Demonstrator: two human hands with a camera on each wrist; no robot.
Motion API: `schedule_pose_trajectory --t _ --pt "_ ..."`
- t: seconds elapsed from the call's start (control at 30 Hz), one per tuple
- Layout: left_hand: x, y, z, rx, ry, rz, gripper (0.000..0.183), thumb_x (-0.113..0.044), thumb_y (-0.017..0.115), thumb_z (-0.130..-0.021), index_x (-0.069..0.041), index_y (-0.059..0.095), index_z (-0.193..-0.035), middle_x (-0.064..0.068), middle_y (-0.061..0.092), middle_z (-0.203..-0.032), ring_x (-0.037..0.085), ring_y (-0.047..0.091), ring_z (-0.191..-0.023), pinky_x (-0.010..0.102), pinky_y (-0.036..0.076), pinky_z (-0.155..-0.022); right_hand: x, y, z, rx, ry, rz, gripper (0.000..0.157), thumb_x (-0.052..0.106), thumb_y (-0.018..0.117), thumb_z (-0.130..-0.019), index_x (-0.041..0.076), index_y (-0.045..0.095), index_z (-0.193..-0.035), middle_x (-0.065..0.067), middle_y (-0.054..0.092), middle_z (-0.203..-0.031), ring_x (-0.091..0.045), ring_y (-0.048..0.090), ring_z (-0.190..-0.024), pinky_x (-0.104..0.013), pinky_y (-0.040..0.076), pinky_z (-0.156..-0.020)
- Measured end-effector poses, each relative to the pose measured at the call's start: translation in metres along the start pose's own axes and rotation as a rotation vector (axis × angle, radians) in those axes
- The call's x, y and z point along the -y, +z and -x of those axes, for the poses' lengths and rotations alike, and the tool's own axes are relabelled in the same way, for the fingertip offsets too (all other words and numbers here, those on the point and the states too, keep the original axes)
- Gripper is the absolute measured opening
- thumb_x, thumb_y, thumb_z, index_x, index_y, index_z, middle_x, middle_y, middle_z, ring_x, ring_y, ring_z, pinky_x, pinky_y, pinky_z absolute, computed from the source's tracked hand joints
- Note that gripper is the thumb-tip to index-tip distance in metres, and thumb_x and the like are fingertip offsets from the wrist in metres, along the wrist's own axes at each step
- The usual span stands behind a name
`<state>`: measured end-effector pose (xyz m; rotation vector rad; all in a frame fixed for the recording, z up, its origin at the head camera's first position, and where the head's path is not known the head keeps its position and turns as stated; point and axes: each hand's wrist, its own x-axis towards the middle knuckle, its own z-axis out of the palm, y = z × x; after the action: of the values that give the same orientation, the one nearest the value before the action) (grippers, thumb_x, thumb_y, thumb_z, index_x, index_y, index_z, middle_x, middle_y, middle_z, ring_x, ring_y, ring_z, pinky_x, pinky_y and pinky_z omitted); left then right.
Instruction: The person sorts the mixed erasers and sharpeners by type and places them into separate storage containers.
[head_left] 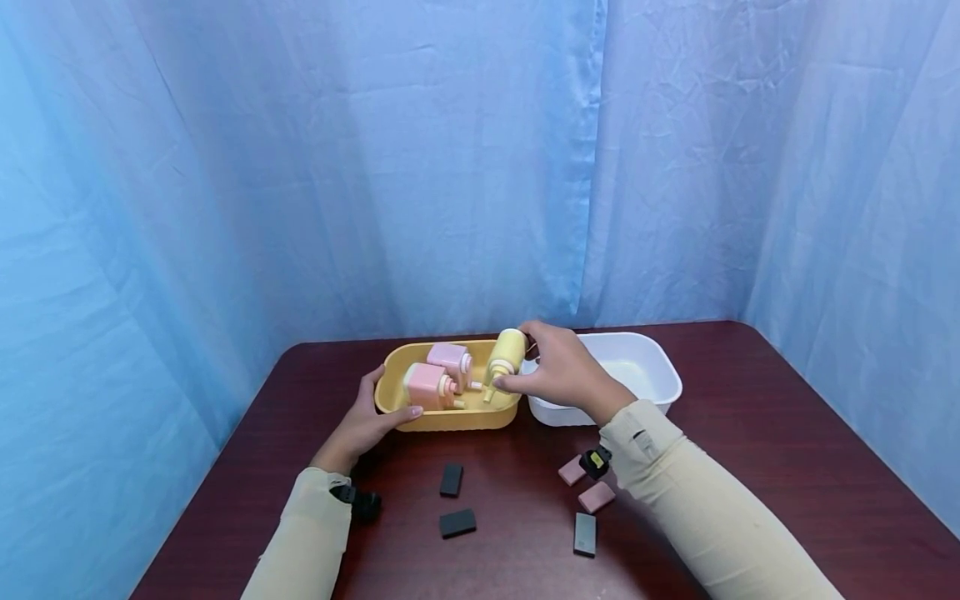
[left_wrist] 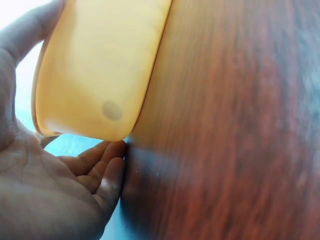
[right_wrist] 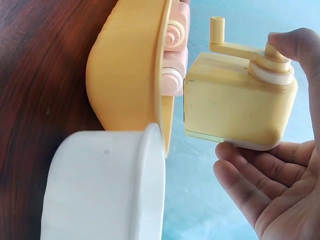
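My right hand (head_left: pixel 566 367) holds a yellow hand-crank pencil sharpener (right_wrist: pixel 235 100) over the right end of a yellow plastic bin (head_left: pixel 453 421). The thumb lies at the crank's hub and the fingertips are against the opposite face, with the crank arm sticking out. Two pink sharpeners, one nearer (head_left: pixel 426 385) and one behind it (head_left: pixel 448 357), lie on their sides in the bin. My left hand (head_left: pixel 363 425) grips the bin's left end, thumb over the front rim and fingers round the end wall.
A white plastic bin (head_left: pixel 652 375) stands right beside the yellow one, partly behind my right hand. On the near table lie two dark flat blocks (head_left: pixel 457 523), two pink blocks (head_left: pixel 597 497) and a grey block (head_left: pixel 585 534). Blue curtains (head_left: pixel 465 167) hang close behind the table.
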<state>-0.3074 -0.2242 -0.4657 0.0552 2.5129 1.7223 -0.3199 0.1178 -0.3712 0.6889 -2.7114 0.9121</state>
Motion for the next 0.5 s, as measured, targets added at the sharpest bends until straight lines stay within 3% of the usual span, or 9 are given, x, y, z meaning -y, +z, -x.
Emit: schedule_pose_trajectory --t 0.5 --pt "0.001 0.0 0.001 0.0 -0.013 -0.005 0.116 -0.04 0.086 -0.084 -0.025 0.003 -0.165 0.013 0.027 -0.166 0.031 0.038 -0.15 0.052 0.035 -0.121 -0.001 0.018 -0.005 0.024 0.074 -0.018 0.067 0.061 0.084 -0.075 0.016 0.061 -0.119 0.002 0.068 -0.102 -0.02 0.068 -0.098 -0.034 0.058 -0.078"
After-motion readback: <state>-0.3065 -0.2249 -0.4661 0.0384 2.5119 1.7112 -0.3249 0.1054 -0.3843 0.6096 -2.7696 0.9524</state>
